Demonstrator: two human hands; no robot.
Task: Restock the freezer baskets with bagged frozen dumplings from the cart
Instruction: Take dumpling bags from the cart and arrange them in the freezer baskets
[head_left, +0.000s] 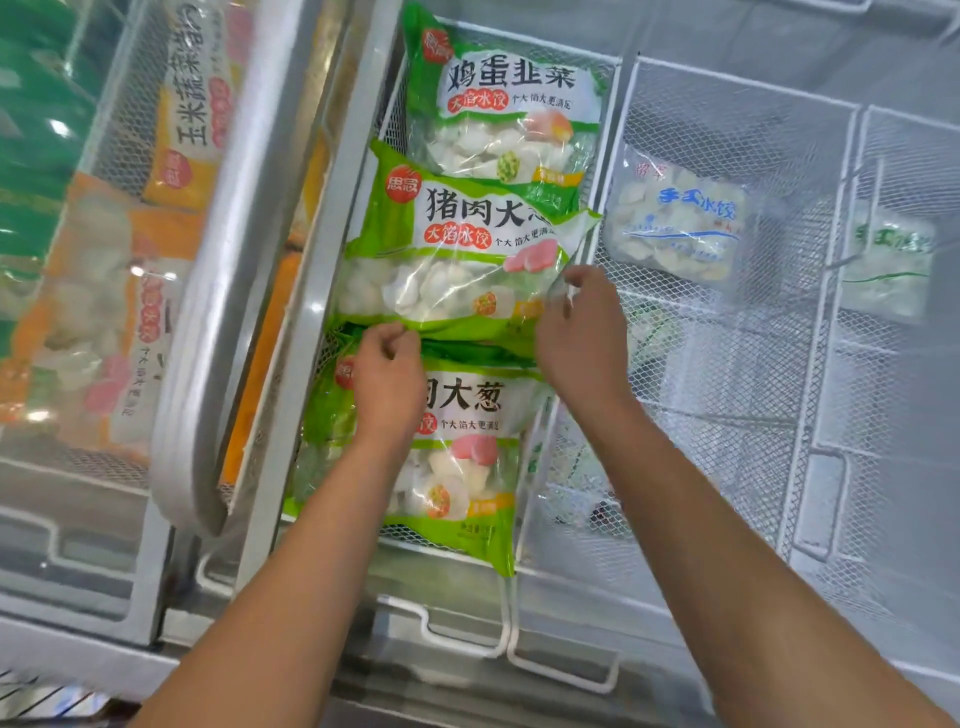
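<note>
Two bare forearms, sleeveless to the frame edge; no gloves, rings or watch.

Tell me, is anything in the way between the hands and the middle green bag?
No, nothing visible. The left hand touches the middle bag's lower edge and the right hand pinches its right corner. That bag already lies in the basket, overlapping the near bag and the far bag.

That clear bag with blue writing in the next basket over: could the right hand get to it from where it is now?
Probably yes. The right hand pinches the middle green bag, so it must let go first. The clear bag lies uncovered in the open-topped neighbouring basket; only the low wire divider stands between.
</note>
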